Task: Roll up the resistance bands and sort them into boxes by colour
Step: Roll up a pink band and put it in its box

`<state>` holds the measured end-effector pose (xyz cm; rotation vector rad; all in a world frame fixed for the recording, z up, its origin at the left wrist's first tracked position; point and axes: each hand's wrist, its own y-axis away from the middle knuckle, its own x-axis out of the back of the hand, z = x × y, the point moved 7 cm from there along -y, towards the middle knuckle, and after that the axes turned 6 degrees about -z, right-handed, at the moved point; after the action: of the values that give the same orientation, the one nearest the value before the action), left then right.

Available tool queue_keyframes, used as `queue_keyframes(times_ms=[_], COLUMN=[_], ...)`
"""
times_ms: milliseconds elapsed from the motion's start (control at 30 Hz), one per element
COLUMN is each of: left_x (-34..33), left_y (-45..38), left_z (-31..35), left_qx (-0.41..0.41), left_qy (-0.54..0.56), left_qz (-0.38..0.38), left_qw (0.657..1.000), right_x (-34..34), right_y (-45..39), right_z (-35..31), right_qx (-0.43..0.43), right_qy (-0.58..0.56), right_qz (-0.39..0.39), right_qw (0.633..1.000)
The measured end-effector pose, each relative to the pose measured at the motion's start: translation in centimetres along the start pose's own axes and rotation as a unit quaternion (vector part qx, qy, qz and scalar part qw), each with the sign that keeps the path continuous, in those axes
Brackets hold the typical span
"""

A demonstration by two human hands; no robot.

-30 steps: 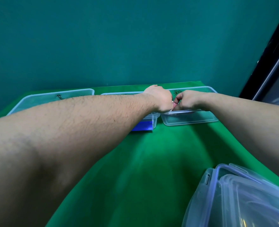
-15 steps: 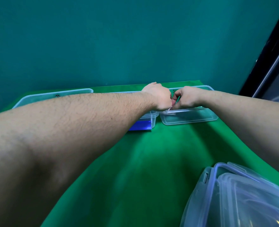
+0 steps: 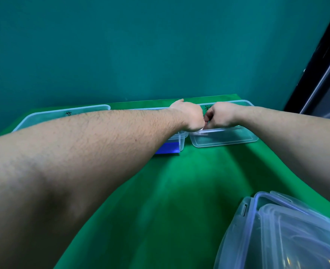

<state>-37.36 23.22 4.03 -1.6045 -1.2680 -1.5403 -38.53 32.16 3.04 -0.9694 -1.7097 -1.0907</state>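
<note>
My left hand and my right hand meet knuckle to knuckle at the far side of the green table. Their curled fingers pinch a small pale pink band, which is almost wholly hidden between them. The hands hover over the near left corner of the right clear box, which has a black mark on its far wall. The middle clear box, partly under my left forearm, holds a blue band. A left clear box stands at the far left.
A stack of clear plastic lids lies at the near right corner. The green cloth covers the table. A teal wall rises right behind the boxes, and a dark frame stands at the right.
Both hands stay pressed together over the right box. The fingers have shifted a little on the pink band.
</note>
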Motion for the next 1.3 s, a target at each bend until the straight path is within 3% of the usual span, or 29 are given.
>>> queue_keyframes(times_ms=[267, 833, 1167, 1300], left_x=[0.2, 0.1, 0.0, 0.2], left_y=[0.3, 0.2, 0.1, 0.3], left_z=[0.0, -0.1, -0.1, -0.1], left_qx=[0.007, 0.009, 0.012, 0.013], left_qy=[0.033, 0.031, 0.036, 0.040], left_qz=[0.020, 0.025, 0.022, 0.025], left_qw=[0.999, 0.999, 0.999, 0.999], right_x=[-0.6, 0.2, -0.7, -0.4], right_y=[0.0, -0.2, -0.7, -0.4], right_z=[0.4, 2.1, 1.5, 1.8], right_qx=[-0.003, -0.066, -0.054, -0.053], right_qy=[-0.032, 0.001, -0.020, -0.030], right_qz=[-0.039, 0.040, -0.025, -0.011], right_qw=[0.999, 0.997, 0.998, 0.998])
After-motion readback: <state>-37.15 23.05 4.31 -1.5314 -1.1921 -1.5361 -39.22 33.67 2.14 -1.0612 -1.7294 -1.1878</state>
